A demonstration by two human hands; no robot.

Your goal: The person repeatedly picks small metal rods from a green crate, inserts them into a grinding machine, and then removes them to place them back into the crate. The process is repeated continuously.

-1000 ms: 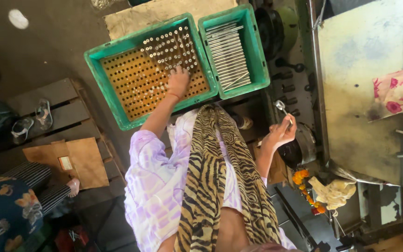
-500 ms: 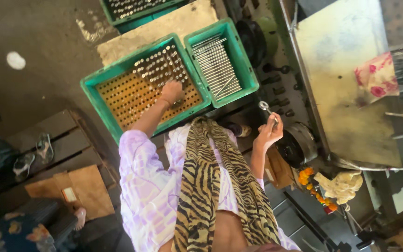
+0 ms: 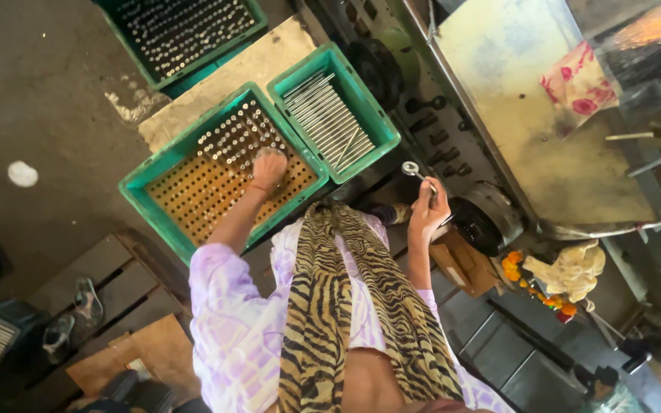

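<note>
Left hand (image 3: 269,170) closed over upright pins in the green crate (image 3: 164,164) — racked for picking; right hand (image 3: 427,212) pinches a ring-ended rod (image 3: 416,173), held clear.

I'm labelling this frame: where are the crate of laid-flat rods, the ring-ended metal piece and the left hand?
crate of rods (image 3: 382,128): head view, bare right rim.
ring-ended metal piece (image 3: 410,167): head view, its ring.
left hand (image 3: 268,170): head view, back of hand.

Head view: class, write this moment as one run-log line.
left hand: in the green crate of standing metal pins | right hand: holds a metal ring tool | smaller crate: rods lying flat
</note>
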